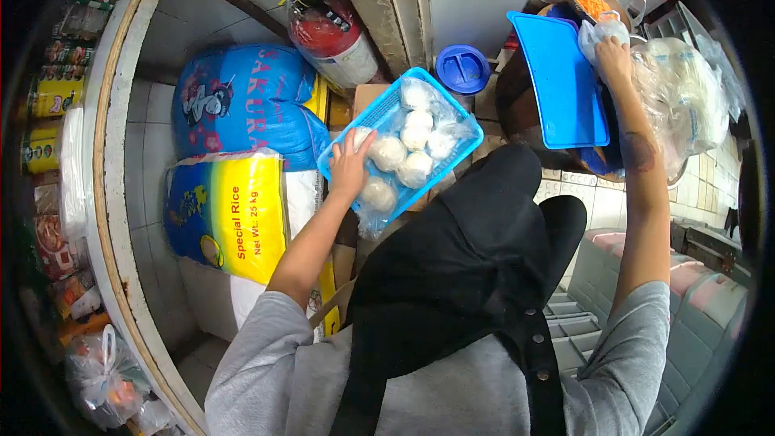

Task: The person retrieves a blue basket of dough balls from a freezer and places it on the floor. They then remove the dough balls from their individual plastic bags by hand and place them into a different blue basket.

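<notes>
My left hand (349, 163) reaches into a blue plastic basket (378, 110) and rests on a bagged white dough ball (365, 139). Several more white balls in clear plastic (416, 141) fill the basket. My right hand (613, 55) is stretched out to the upper right, gripping a small clear plastic bag (602, 31) beside a large pile of bagged white noodles (682, 93). A blue cutting board (559, 78) lies just left of that hand.
Two big rice sacks, one blue (242, 101) and one yellow (230, 214), lie on the floor at left. A red fire extinguisher (333, 34) and a blue lid (462, 68) lie beyond the basket. Shelves with cans (56, 93) run along the left. Grey crates (694, 307) sit at lower right.
</notes>
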A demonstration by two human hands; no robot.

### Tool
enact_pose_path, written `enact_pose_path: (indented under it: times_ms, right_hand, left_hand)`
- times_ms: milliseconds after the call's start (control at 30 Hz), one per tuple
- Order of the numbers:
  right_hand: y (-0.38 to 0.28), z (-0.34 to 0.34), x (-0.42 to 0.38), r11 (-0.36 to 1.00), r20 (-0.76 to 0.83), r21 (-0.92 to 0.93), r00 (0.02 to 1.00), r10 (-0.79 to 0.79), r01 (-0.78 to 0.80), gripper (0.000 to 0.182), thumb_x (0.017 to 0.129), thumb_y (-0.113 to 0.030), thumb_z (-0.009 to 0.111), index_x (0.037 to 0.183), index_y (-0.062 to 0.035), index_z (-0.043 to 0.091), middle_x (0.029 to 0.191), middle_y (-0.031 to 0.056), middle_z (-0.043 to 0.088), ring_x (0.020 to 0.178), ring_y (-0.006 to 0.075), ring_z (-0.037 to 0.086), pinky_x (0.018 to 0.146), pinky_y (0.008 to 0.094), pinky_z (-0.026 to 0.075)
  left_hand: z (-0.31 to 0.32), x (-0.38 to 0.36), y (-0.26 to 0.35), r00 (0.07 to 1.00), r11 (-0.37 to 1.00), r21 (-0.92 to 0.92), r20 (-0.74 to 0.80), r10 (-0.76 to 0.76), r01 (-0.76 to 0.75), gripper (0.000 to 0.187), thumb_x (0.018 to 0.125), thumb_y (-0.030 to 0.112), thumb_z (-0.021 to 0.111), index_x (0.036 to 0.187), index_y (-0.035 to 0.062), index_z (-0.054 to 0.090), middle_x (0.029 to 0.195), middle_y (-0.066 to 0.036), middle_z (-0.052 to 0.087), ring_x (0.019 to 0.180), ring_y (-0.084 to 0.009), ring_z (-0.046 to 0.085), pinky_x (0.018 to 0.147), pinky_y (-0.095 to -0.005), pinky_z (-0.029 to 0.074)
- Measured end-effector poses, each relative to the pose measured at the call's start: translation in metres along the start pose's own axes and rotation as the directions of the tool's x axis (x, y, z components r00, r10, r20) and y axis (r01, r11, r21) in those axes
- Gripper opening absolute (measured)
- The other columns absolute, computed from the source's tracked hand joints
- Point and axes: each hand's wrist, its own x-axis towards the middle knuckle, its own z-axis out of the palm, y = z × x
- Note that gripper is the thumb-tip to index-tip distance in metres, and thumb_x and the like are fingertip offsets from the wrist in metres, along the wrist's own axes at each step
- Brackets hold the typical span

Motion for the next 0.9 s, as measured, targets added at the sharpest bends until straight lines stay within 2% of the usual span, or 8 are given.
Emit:
enact_pose_path:
  times_ms: [100, 267, 333, 467, 533, 667, 800, 900]
  right_hand:
    - [-0.006, -0.007, 0.014, 0.988, 0.076, 0.151, 0.997, 0.005, -0.017, 0.019, 0.082, -0.009, 0.051, 0.097, -0.0084, 0.062, 0.1, 0.0142, 0.062, 0.09, 0.031, 0.064, 0.074, 0.0438, 0.051]
    - [-0.03, -0.089, -0.022, 0.824, -0.261, 0.566, 0.951, 0.164, 0.013, 0.024, 0.081, -0.011, 0.057, 0.103, -0.0078, 0.064, 0.101, 0.0173, 0.063, 0.093, 0.0369, 0.062, 0.082, 0.0445, 0.05]
    - [-0.048, -0.097, -0.041, 0.721, -0.365, 0.687, 0.9, 0.239, 0.087, 0.026, 0.078, -0.011, 0.062, 0.104, -0.007, 0.063, 0.101, 0.0168, 0.063, 0.094, 0.0363, 0.061, 0.082, 0.0437, 0.049]
    - [-0.131, -0.126, -0.098, 0.347, -0.243, 0.93, 0.91, 0.336, 0.12, 0.028, 0.073, -0.01, 0.07, 0.1, -0.006, 0.065, 0.101, 0.0148, 0.062, 0.09, 0.03, 0.062, 0.079, 0.0371, 0.051]
    - [-0.182, -0.138, -0.124, -0.062, 0.002, 0.998, 0.976, 0.22, 0.011, 0.028, 0.072, -0.009, 0.072, 0.099, -0.0058, 0.066, 0.099, 0.0129, 0.063, 0.091, 0.024, 0.062, 0.076, 0.0341, 0.051]
    - [-0.271, -0.169, -0.158, -0.395, 0.001, 0.917, 0.993, -0.12, -0.048, 0.043, 0.072, -0.012, 0.074, 0.112, -0.0066, 0.06, 0.11, 0.0118, 0.059, 0.094, 0.0217, 0.06, 0.074, 0.034, 0.052]
    - [-0.32, -0.203, -0.172, -0.516, -0.115, 0.856, 0.969, -0.221, -0.016, 0.095, 0.061, -0.021, 0.085, 0.14, -0.0129, 0.033, 0.129, 0.0149, 0.046, 0.114, 0.0263, 0.05, 0.078, 0.0351, 0.052]
    - [-0.325, -0.213, -0.176, -0.544, -0.165, 0.836, 0.978, -0.128, 0.069, 0.107, 0.056, -0.025, 0.088, 0.143, -0.0104, 0.027, 0.131, 0.0164, 0.045, 0.119, 0.028, 0.046, 0.082, 0.0356, 0.051]
  left_hand:
    - [0.022, 0.016, -0.003, 0.998, 0.998, 0.058, -0.046, -0.035, 0.038, 0.075, 0.066, -0.002, 0.065, 0.13, 0.0313, 0.046, 0.136, -0.01, 0.037, 0.11, -0.0435, 0.045, 0.08, -0.0483, 0.05]
    - [0.024, 0.031, -0.01, 0.998, 0.994, 0.109, 0.058, -0.019, 0.013, 0.06, 0.067, 0.001, 0.067, 0.121, 0.0237, 0.052, 0.128, -0.013, 0.04, 0.103, -0.0426, 0.05, 0.082, -0.0483, 0.049]
    - [0.025, 0.029, -0.014, 1.0, 1.0, -0.002, -0.014, -0.006, 0.006, 0.059, 0.062, 0.003, 0.07, 0.116, 0.0178, 0.052, 0.118, -0.014, 0.043, 0.105, -0.0399, 0.049, 0.087, -0.0491, 0.045]
    - [0.016, 0.016, -0.034, 0.983, 0.916, -0.401, -0.157, -0.092, 0.021, 0.061, 0.056, 0.007, 0.072, 0.113, 0.0137, 0.052, 0.109, -0.016, 0.048, 0.104, -0.036, 0.05, 0.09, -0.047, 0.043]
    - [0.011, 0.006, -0.06, 0.99, 0.739, -0.669, -0.033, -0.141, 0.083, 0.064, 0.059, 0.007, 0.072, 0.118, 0.0156, 0.048, 0.116, -0.014, 0.047, 0.107, -0.033, 0.051, 0.088, -0.0444, 0.046]
    - [-0.043, -0.013, -0.067, 0.961, 0.177, -0.952, 0.224, -0.162, 0.252, 0.068, 0.066, 0.008, 0.071, 0.126, 0.0181, 0.039, 0.124, -0.011, 0.047, 0.115, -0.0306, 0.049, 0.091, -0.0455, 0.047]
    - [-0.077, -0.026, -0.036, 0.99, -0.343, -0.929, 0.143, 0.004, 0.135, 0.076, 0.069, 0.012, 0.069, 0.134, 0.0205, 0.03, 0.131, -0.011, 0.043, 0.124, -0.0331, 0.042, 0.098, -0.0515, 0.042]
    - [-0.054, -0.024, -0.001, 0.977, -0.472, -0.857, 0.15, 0.152, 0.205, 0.086, 0.07, 0.024, 0.071, 0.142, 0.0176, 0.025, 0.136, -0.011, 0.041, 0.125, -0.0324, 0.042, 0.089, -0.0477, 0.048]
